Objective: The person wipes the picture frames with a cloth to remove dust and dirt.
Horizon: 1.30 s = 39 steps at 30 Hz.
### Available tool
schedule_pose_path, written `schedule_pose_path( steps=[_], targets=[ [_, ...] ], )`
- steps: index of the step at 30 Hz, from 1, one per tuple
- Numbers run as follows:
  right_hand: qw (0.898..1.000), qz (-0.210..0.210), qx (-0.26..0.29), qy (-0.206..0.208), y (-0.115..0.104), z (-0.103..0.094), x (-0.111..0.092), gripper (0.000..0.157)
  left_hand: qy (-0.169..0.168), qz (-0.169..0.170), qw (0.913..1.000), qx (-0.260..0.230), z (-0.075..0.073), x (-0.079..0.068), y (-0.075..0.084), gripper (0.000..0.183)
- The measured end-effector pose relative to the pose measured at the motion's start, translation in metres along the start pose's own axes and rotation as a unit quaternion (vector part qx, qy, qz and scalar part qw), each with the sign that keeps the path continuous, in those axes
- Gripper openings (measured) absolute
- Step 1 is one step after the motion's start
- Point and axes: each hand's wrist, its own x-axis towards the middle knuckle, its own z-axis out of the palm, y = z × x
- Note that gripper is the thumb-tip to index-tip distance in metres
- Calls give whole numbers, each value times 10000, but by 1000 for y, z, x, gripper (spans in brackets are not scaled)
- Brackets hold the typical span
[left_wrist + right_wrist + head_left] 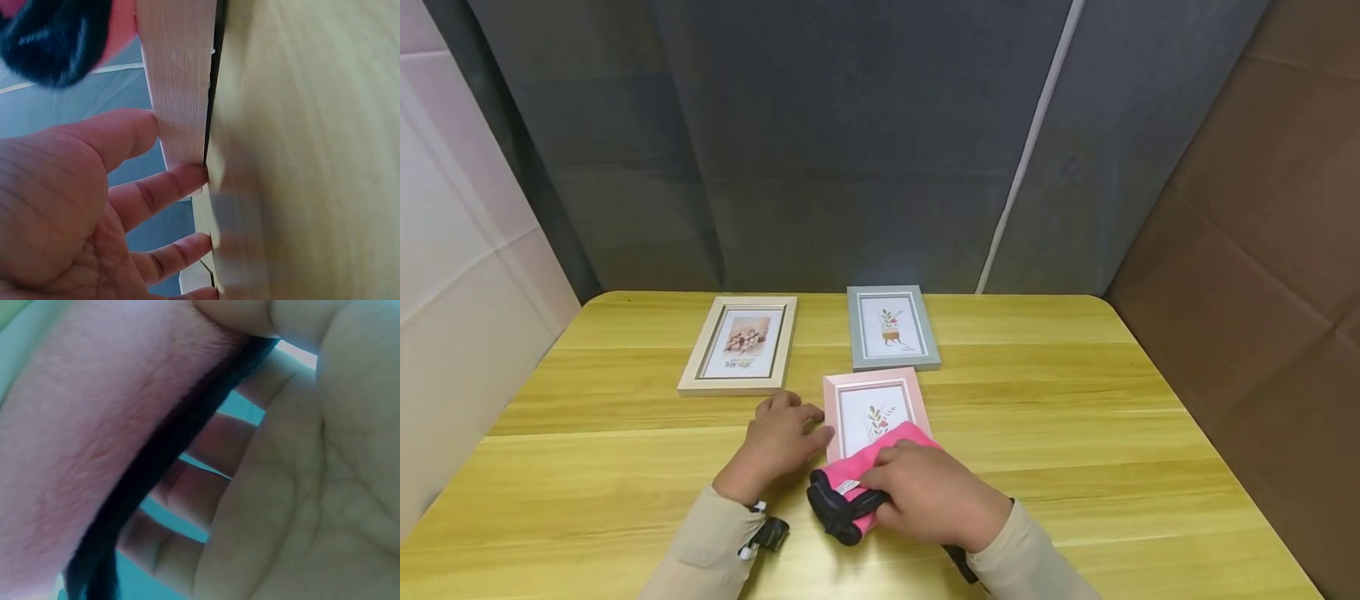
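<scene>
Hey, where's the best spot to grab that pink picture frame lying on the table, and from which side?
Probably by its long left edge, coming from the left. The pink frame lies flat, and the right hand presses a pink cloth over its near end. The left hand already has fingertips at that free left edge.

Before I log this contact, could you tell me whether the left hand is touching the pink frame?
Touching: in the left wrist view, the left hand's fingertips press the pink frame's edge.
</scene>
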Motion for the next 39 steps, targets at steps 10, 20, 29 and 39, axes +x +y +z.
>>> schedule_pose_path(
  steps=[10, 20, 29, 39],
  targets=[
    [9951, 906, 388, -1, 27, -15, -13, 26, 69, 85, 9999, -92, 3, 1, -5, 34],
    [9849, 1023, 907, 1064, 87, -32, -32, 13, 166, 125, 9997, -140, 5, 1, -3, 34],
    [9440, 2974, 313, 1395, 148, -20, -62, 23, 215, 86, 9997, -61, 5, -3, 2, 38],
    [9474, 3115, 461, 575, 157, -3, -62, 26, 121, 89, 9998, 114, 1, -13, 4, 32]
  ],
)
